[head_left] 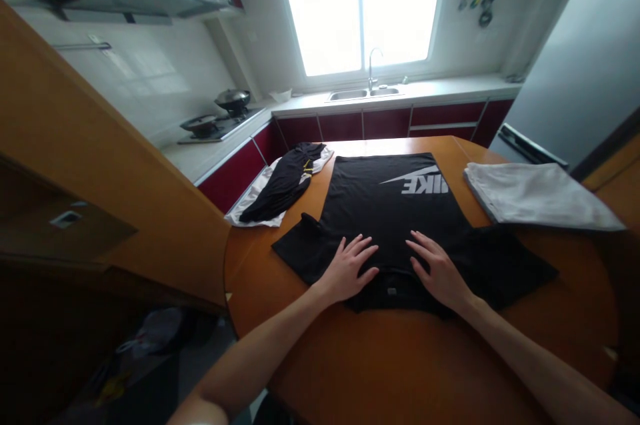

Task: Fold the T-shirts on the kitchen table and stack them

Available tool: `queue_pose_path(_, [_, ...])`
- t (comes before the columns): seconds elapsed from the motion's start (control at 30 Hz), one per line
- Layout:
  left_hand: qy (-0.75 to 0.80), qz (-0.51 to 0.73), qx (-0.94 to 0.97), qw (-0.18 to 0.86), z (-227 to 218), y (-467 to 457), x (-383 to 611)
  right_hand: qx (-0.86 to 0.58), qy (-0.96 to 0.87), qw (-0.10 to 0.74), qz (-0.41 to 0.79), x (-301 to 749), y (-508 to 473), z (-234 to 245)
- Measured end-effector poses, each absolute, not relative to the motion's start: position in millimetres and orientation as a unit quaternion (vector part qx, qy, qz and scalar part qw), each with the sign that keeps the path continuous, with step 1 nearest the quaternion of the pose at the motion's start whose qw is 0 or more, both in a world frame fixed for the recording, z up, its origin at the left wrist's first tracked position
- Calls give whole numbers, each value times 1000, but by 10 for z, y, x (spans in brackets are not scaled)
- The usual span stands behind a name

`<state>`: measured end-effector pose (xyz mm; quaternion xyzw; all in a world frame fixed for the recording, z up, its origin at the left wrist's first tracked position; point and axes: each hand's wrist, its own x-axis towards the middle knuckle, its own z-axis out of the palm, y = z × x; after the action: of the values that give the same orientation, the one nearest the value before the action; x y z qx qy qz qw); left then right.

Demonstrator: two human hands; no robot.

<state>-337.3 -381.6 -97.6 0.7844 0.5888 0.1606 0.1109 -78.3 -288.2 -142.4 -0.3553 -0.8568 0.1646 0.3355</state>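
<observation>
A black T-shirt [373, 205] lies spread on the round wooden table, its collar toward me and its hem at the far side. White lettering and a swoosh [425, 183] show near the far right corner of the shirt, upside down to me. My left hand [350, 269] rests on the fabric left of the collar, fingers spread. On the other side of the collar, my right hand [437, 271] lies on the shirt with its fingers apart. Both sleeves stretch outward, and the left one has a raised fold near the body.
Dark and white clothes [280, 188] are piled at the table's left edge. A folded white cloth [543, 195] lies on the right. The wooden table [360, 365] has a curved edge. Beyond it are a counter with a sink [350, 95] and a stove with pans [233, 99].
</observation>
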Motion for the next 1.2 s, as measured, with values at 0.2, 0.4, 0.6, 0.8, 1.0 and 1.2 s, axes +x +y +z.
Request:
queue_pose_path(0.2, [610,183,763,108,-965,-3798,-3433,-357,-843,355,188,-761,-2850,-1428])
queue_pose_path(0.4, [625,199,748,95,-1008,-3755,-3504,-367,-838,352,200,-772,-2859,-1399])
queue_pose_path(0.6, [628,214,743,90,-1033,-3736,-3543,-369,-839,349,196,-784,-2888,-1344])
queue_pose_path(0.8, [630,235,734,91,-1030,-3715,-3592,-368,-839,351,194,-782,-2884,-1359])
queue_pose_path(1.0, [679,297,670,53,-803,-3702,-4133,-364,-837,358,196,-747,-2865,-1398])
queue_pose_path(1.2, [841,256,477,-20,-927,-4051,-5073,-364,-831,369,199,-728,-2870,-1417])
